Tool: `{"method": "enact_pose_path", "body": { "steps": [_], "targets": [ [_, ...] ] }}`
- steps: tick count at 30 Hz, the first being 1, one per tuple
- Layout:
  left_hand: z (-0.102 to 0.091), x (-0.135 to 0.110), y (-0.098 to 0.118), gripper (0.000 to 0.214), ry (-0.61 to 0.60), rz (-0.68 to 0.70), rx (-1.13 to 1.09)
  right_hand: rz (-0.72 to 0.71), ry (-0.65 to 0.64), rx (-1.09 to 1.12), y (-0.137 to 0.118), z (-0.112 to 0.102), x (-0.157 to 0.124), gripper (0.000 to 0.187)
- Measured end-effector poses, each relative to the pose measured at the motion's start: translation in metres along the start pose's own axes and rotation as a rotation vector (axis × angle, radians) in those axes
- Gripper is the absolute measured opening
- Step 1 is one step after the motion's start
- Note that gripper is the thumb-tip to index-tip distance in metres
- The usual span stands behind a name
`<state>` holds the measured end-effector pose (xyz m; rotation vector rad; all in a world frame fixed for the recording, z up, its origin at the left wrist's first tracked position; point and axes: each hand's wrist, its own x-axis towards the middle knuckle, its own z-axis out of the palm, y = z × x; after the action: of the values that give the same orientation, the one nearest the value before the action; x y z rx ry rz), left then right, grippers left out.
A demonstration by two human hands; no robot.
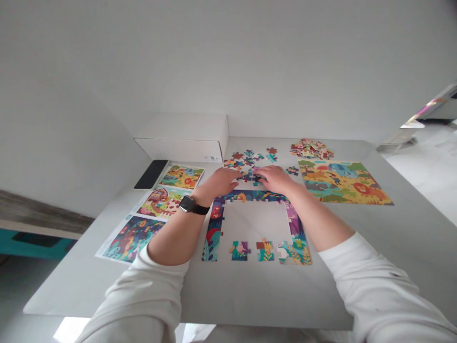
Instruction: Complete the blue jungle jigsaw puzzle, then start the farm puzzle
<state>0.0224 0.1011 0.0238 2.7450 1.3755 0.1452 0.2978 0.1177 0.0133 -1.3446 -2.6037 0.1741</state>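
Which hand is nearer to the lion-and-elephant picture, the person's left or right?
Right. The right hand is just left of the lion-and-elephant picture, not touching it; the left hand is farther left. Both are at the loose puzzle pieces.

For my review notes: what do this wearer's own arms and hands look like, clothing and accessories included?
Wrinkled white fabric sleeves end partway along both forearms. The left hand and right hand are ungloved. A dark, rectangular watch with a black band circles the left wrist.
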Motion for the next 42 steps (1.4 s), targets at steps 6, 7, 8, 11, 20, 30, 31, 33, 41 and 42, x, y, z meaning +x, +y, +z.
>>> {"method": "enact_pose_path", "body": {
  "steps": [6,7,8,11,20,30,31,33,41,42],
  "targets": [
    [-0.008,-0.003,-0.005,0.038,-0.013,-0.112,0.126,0.207,0.021,-0.149,0.009,-0.001,-0.016,0.043],
    [-0.007,-0.003,-0.006,0.036,-0.006,-0.124,0.138,0.235,0.022,-0.162,0.01,-0.001,-0.017,0.043],
    [-0.006,-0.003,-0.006,0.034,0.005,-0.133,0.144,0.253,0.027,-0.167,0.011,-0.001,-0.018,0.042],
    [-0.004,-0.002,-0.006,0.033,0.051,-0.121,0.115,0.239,0.062,-0.136,0.012,0.001,-0.016,0.039],
    [0.005,0.002,0.002,0.051,0.023,0.029,0.08,-0.026,0.047,0.011,0.009,0.007,-0.014,0.032],
    [0.0,-0.002,-0.017,0.046,0.005,-0.005,0.007,-0.015,0.037,0.02,0.013,0.008,-0.014,0.036],
    [0.0,-0.002,-0.019,0.045,0.013,-0.028,0.013,-0.018,0.033,0.021,0.013,0.008,-0.014,0.036],
    [-0.001,-0.004,-0.023,0.043,0.003,-0.068,0.03,-0.029,0.027,0.019,0.013,0.008,-0.014,0.036],
    [-0.004,-0.005,-0.026,0.041,-0.05,-0.047,0.009,-0.055,0.048,0.026,0.014,0.009,-0.013,0.036],
    [-0.004,-0.004,-0.025,0.041,-0.055,-0.039,0.003,-0.057,0.048,0.028,0.014,0.01,-0.013,0.035]
  ]
}}
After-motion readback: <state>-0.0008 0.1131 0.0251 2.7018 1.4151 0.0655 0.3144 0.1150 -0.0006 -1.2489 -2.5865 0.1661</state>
